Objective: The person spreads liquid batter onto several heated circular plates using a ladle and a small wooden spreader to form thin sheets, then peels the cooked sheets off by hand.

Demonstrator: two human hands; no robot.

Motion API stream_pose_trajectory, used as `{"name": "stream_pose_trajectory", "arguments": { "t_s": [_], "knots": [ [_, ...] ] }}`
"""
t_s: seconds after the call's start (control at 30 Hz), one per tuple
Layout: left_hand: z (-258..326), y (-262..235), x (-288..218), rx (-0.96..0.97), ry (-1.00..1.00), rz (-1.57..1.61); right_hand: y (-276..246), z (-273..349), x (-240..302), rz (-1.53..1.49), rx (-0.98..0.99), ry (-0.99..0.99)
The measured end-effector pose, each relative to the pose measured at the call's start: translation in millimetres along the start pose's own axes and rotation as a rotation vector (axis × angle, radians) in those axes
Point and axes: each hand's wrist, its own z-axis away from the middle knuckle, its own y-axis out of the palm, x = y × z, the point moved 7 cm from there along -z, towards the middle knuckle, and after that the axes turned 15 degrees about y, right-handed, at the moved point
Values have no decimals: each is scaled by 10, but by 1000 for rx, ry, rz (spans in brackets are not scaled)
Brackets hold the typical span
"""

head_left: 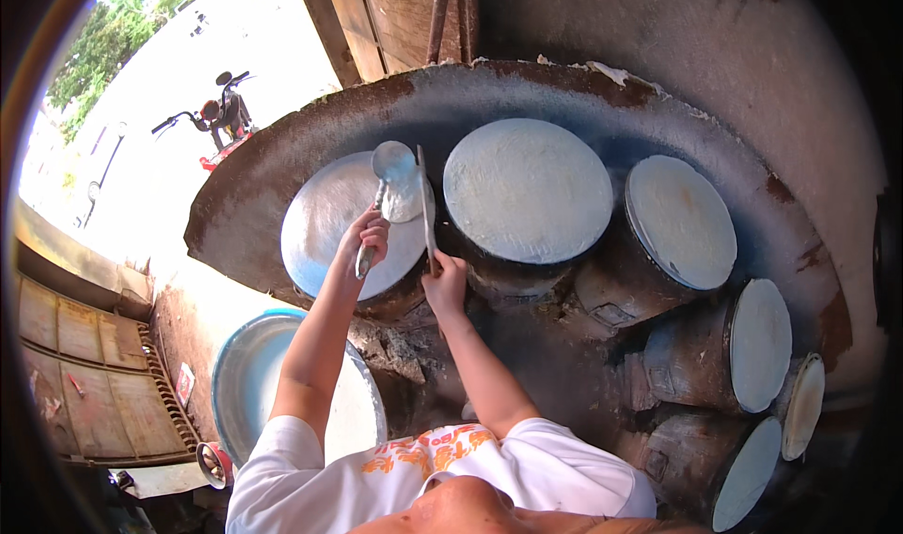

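Big rusty round stove top [282,172] with several cloth-covered steaming drums; nearest drum [329,219] under both hands. Basin of white batter [246,369] lower left. Left hand [365,239] closed around metal ladle [395,181] over drum. Right hand [444,285] gripping thin flat stick [425,209], upright at drum's edge.

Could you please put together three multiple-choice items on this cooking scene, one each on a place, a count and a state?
1. Where is the ladle's bowl?
A. over the leftmost round plate
B. in the batter basin
C. on the ground

2. How many round white-coated discs stand to the right of that plate?
A. two
B. six
C. ten

3. What state is the left hand in?
A. open and empty
B. closed on the ladle handle
C. resting on the basin

Answers:
1 A: the ladle hangs over the leftmost plate.
2 B: six discs curve from the big disc down the right.
3 B: the left hand wraps the handle; the right hand holds a thin stick.
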Motion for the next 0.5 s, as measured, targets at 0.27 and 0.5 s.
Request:
{"name": "stream_pose_trajectory", "arguments": {
  "t_s": [0.27, 0.5],
  "knots": [
    [-54, -131, -826, -241, 462, -665, 404, -187, 569, 248, 219, -12],
    [121, 2, -1009, -255, 588, -1249, 299, -57, 528, 350, 268, -132]
  ]
}}
